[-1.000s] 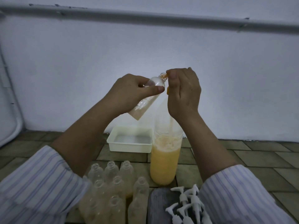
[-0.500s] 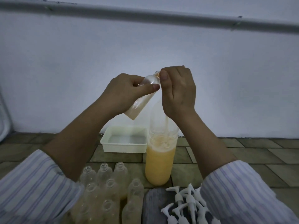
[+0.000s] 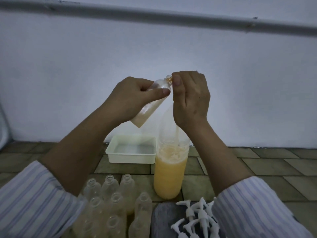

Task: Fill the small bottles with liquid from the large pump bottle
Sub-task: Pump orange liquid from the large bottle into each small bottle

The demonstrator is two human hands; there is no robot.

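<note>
The large pump bottle (image 3: pixel 169 170) stands on the tiled floor (image 3: pixel 257 169), about half full of orange-yellow liquid, its clear upper part rising behind the right wrist. Above it and slightly to its left, the left hand (image 3: pixel 132 98) grips a small clear bottle (image 3: pixel 151 103) with fingers and thumb curled round its body. This bottle is tilted, neck up toward the right, base down to the left, with a little pale liquid gathered in its low end. The right hand (image 3: pixel 190 98) sits over the top of the large bottle with its fingers curled and the thumb tip right at the small bottle's neck; the pump head itself is hidden under the hand, so I cannot tell exactly what it holds. Behind and left of the large bottle lies a white rectangular tray (image 3: pixel 132 158). In front and left of it stands a cluster of open small bottles (image 3: pixel 113 203), some with pale liquid in them. In front and right of it lies a heap of white pump caps (image 3: pixel 195 219), beside the striped right sleeve (image 3: pixel 253 212).
</note>
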